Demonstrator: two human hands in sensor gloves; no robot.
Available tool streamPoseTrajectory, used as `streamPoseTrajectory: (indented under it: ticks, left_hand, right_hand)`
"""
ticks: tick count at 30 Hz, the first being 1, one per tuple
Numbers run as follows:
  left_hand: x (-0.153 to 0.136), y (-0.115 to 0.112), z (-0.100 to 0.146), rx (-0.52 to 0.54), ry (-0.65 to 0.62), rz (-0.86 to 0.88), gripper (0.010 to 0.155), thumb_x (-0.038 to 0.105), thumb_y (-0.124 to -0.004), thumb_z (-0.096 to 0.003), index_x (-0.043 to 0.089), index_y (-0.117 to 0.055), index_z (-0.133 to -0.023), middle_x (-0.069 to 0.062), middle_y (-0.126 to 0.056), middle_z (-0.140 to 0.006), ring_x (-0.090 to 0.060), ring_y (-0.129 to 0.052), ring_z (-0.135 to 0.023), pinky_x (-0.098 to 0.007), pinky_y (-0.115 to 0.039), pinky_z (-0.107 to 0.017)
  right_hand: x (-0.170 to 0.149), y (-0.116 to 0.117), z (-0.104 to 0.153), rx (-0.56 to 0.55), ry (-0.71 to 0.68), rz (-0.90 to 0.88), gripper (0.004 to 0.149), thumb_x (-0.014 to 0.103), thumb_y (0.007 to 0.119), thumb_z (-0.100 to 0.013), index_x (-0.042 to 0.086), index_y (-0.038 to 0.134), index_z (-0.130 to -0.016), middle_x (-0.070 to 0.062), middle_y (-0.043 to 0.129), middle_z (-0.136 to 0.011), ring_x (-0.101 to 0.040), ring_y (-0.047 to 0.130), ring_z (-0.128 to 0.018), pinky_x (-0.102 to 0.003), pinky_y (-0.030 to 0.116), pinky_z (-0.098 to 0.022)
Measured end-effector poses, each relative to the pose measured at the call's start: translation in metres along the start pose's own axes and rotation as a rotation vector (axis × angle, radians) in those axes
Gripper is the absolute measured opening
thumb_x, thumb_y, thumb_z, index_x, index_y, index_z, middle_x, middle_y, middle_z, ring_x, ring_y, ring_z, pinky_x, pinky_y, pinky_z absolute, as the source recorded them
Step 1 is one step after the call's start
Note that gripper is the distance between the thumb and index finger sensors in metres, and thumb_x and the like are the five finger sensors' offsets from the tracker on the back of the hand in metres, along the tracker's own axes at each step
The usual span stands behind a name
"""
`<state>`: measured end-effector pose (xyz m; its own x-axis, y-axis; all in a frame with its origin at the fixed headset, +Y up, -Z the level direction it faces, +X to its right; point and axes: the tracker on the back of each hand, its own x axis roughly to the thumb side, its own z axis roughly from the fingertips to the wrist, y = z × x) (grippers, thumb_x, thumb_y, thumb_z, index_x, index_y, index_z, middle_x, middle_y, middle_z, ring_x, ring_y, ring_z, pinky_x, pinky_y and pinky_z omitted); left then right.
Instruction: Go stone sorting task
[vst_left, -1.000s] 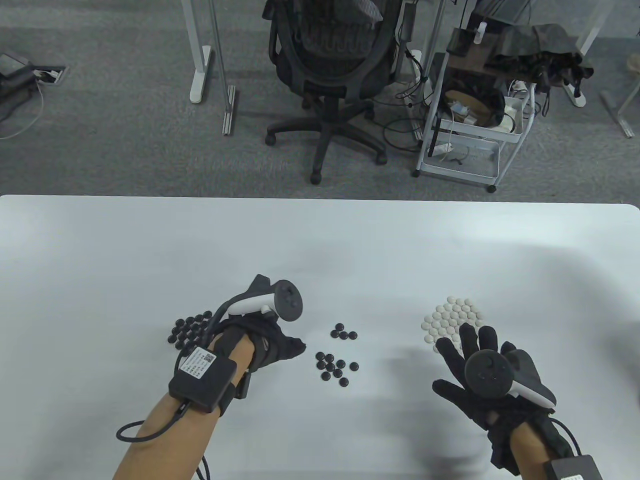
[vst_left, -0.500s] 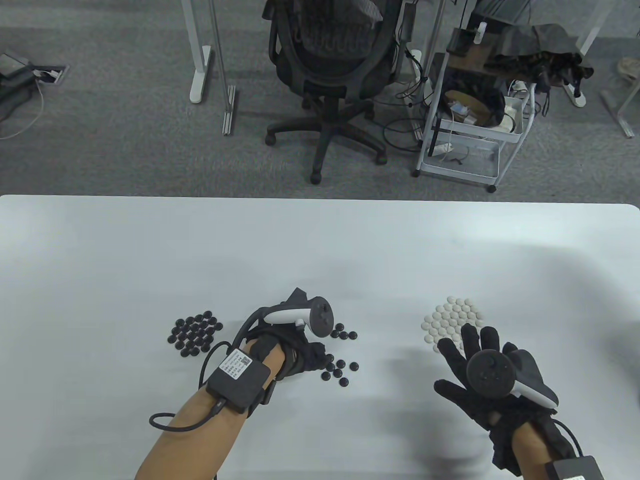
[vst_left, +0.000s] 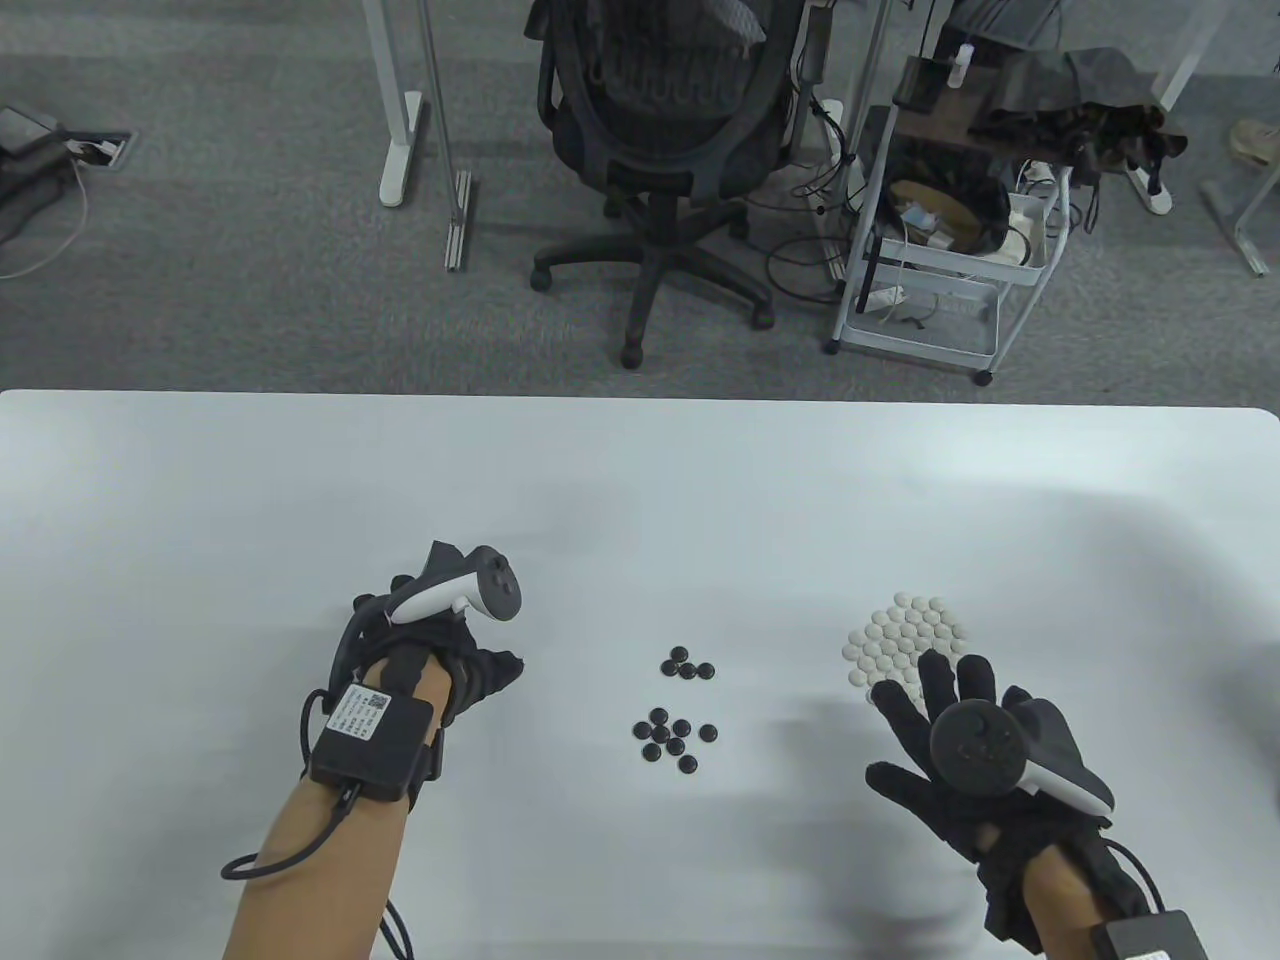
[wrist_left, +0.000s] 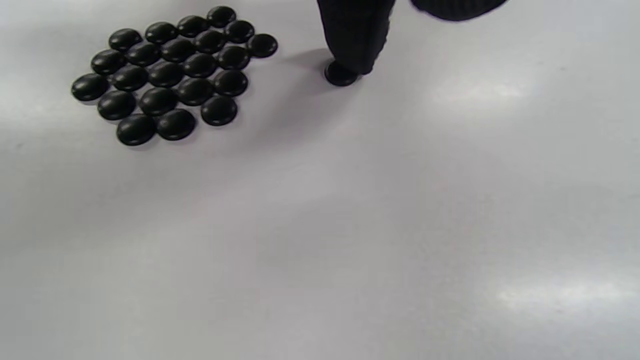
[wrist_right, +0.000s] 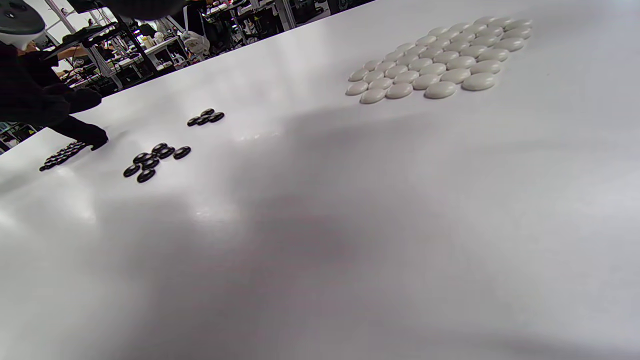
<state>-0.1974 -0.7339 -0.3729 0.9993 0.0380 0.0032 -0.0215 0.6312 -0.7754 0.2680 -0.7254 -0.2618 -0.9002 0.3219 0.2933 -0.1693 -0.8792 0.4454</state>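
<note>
Carpet (vst_left: 250, 290), grey and flat, fills the room beyond the tabletop's far edge, with white desk legs (vst_left: 400, 120) standing at its left, a black mesh office chair (vst_left: 660, 130) on castors in the middle and a white wire trolley (vst_left: 940, 250) heaped with cables and dark gear to the right. White tabletop (vst_left: 640, 480) spans the whole width, matte with soft grey shadows. Toward the near left, the left hand (vst_left: 440, 650) hovers low; in the left wrist view one gloved finger (wrist_left: 356, 35) presses down on a single black stone (wrist_left: 340, 75) just beside the packed black stone cluster (wrist_left: 170, 75), touching none of its stones, and how the other fingers lie I cannot tell. Near the middle of the tabletop lie two loose groups of black stones, a small far group (vst_left: 688, 665) and a larger near group (vst_left: 673, 738), close together but apart. Toward the near right, the white stone cluster (vst_left: 905, 635) sits tightly packed, and the right hand (vst_left: 960, 760) lies flat just on its near side, fingers spread apart and holding nothing, fingertips overlapping the cluster's near edge.
</note>
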Motion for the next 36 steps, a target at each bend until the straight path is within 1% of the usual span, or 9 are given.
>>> streamPoseTrajectory:
  ticks: [3, 6, 14, 17, 19, 24, 30, 32, 36]
  left_hand:
    - [-0.007, 0.000, 0.000, 0.010, 0.032, 0.007, 0.068, 0.050, -0.044, -0.0538, 0.026, -0.062, -0.115, -0.025, 0.013, -0.112, -0.057, 0.018, -0.089, -0.081, 0.004, -0.053]
    - [-0.010, 0.000, 0.002, 0.029, 0.091, -0.044, 0.068, 0.049, -0.044, -0.0538, 0.026, -0.063, -0.115, -0.024, 0.013, -0.112, -0.056, 0.019, -0.090, -0.081, 0.005, -0.053]
    - [-0.015, -0.001, 0.006, 0.035, 0.137, -0.068, 0.068, 0.049, -0.044, -0.0541, 0.025, -0.061, -0.116, -0.024, 0.014, -0.112, -0.056, 0.019, -0.090, -0.081, 0.005, -0.054]
    - [-0.012, 0.003, 0.010, 0.053, 0.123, -0.064, 0.068, 0.049, -0.045, -0.0543, 0.024, -0.061, -0.116, -0.024, 0.014, -0.112, -0.056, 0.019, -0.091, -0.081, 0.005, -0.054]
    - [-0.006, 0.008, 0.014, 0.070, 0.080, -0.031, 0.069, 0.050, -0.045, -0.0544, 0.024, -0.059, -0.116, -0.025, 0.013, -0.113, -0.056, 0.019, -0.091, -0.081, 0.005, -0.054]
    - [0.026, 0.019, 0.020, 0.054, -0.174, 0.073, 0.068, 0.050, -0.045, -0.0552, 0.023, -0.060, -0.116, -0.028, 0.009, -0.115, -0.058, 0.016, -0.091, -0.082, 0.001, -0.056]
    - [0.076, 0.025, 0.014, 0.050, -0.288, 0.029, 0.068, 0.050, -0.044, -0.0554, 0.024, -0.060, -0.116, -0.031, 0.005, -0.116, -0.059, 0.013, -0.093, -0.083, 0.000, -0.055]
    - [0.096, 0.024, 0.008, 0.034, -0.334, 0.028, 0.067, 0.050, -0.044, -0.0555, 0.024, -0.059, -0.116, -0.031, 0.006, -0.116, -0.060, 0.013, -0.093, -0.083, 0.000, -0.055]
    - [0.132, 0.019, -0.004, 0.012, -0.365, -0.031, 0.067, 0.050, -0.043, -0.0555, 0.026, -0.055, -0.117, -0.031, 0.007, -0.115, -0.059, 0.013, -0.092, -0.083, 0.000, -0.056]
  right_hand:
    - [0.000, 0.000, 0.000, 0.000, -0.001, 0.000, 0.079, 0.054, 0.050, -0.055, 0.012, 0.020, -0.115, -0.032, -0.007, -0.106, -0.058, -0.014, -0.085, -0.079, 0.000, -0.048]
    - [0.001, 0.000, 0.000, 0.001, 0.003, 0.000, 0.079, 0.054, 0.050, -0.055, 0.012, 0.020, -0.115, -0.032, -0.007, -0.106, -0.058, -0.014, -0.085, -0.079, 0.000, -0.048]
    - [0.002, 0.001, -0.001, 0.017, 0.003, 0.000, 0.079, 0.054, 0.050, -0.055, 0.011, 0.020, -0.115, -0.032, -0.007, -0.106, -0.058, -0.014, -0.085, -0.079, 0.000, -0.048]
    - [0.002, 0.000, 0.000, 0.011, 0.001, 0.001, 0.079, 0.054, 0.050, -0.055, 0.011, 0.020, -0.115, -0.032, -0.007, -0.106, -0.058, -0.014, -0.085, -0.079, 0.000, -0.048]
    - [0.002, -0.001, 0.000, 0.005, 0.001, -0.002, 0.079, 0.054, 0.050, -0.055, 0.012, 0.020, -0.115, -0.032, -0.007, -0.106, -0.058, -0.014, -0.085, -0.079, 0.000, -0.048]
    - [0.002, -0.001, 0.001, 0.005, 0.005, -0.004, 0.079, 0.054, 0.050, -0.055, 0.012, 0.020, -0.115, -0.032, -0.007, -0.106, -0.058, -0.014, -0.085, -0.079, 0.000, -0.048]
    - [0.002, -0.001, 0.001, 0.003, 0.005, -0.003, 0.079, 0.054, 0.050, -0.055, 0.011, 0.020, -0.115, -0.032, -0.007, -0.106, -0.058, -0.014, -0.085, -0.079, 0.000, -0.048]
    - [0.002, -0.001, 0.001, 0.003, 0.006, -0.002, 0.079, 0.054, 0.050, -0.055, 0.012, 0.020, -0.115, -0.032, -0.007, -0.106, -0.058, -0.014, -0.085, -0.079, 0.000, -0.048]
    - [0.002, -0.001, 0.001, 0.004, 0.008, -0.002, 0.079, 0.054, 0.050, -0.055, 0.012, 0.020, -0.115, -0.032, -0.007, -0.106, -0.058, -0.014, -0.085, -0.079, 0.000, -0.048]
